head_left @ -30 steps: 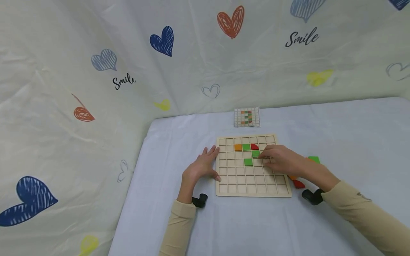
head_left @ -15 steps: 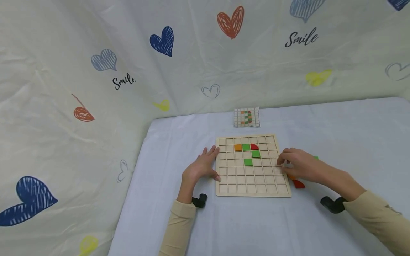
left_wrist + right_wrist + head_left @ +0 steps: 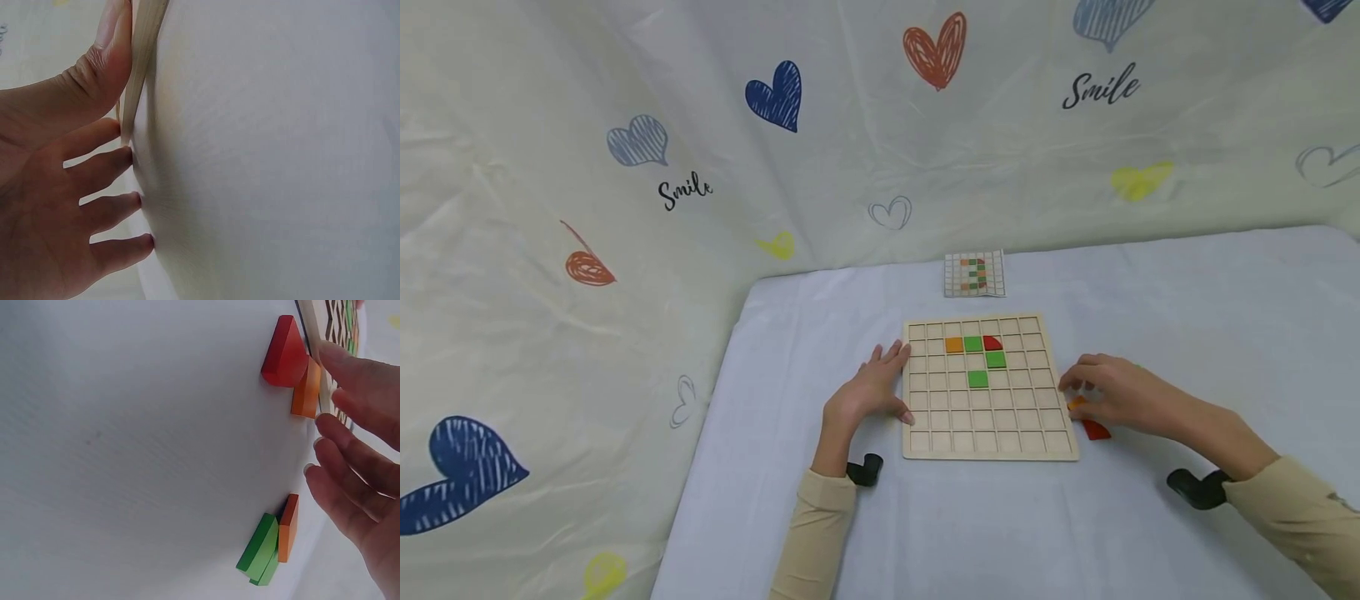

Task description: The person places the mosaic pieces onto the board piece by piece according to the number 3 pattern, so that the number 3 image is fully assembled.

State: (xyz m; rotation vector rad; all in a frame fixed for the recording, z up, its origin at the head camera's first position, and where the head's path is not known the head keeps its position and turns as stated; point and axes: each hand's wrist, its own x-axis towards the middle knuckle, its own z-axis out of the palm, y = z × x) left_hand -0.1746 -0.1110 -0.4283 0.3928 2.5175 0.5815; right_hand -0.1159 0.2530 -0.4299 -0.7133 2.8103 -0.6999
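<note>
A wooden grid board (image 3: 940, 446) lies on the white cloth. In its cells sit an orange square tile (image 3: 953, 345), a red quarter-round tile (image 3: 992, 342) and green square tiles (image 3: 977, 379). My left hand (image 3: 863, 400) rests at the board's left edge, fingers spread, thumb against the wooden side. Off the right edge, my right hand (image 3: 1123, 392) hovers with loosely bent fingers, its thumb close to a loose orange tile (image 3: 305, 394). Nothing shows between thumb and forefinger. Against that orange tile lies a loose red rounded tile (image 3: 285, 356).
Farther along the cloth, green tiles (image 3: 257, 547) lie beside another orange tile (image 3: 288, 528), mostly hidden behind my right hand in the head view. A pattern card (image 3: 974, 275) lies behind the board. Beyond the table hangs a heart-printed curtain (image 3: 835, 167).
My right hand has drawn back from the board's middle, rightward to the loose tiles beside it. The left hand stays at the board's edge. The tiles on the board look the same.
</note>
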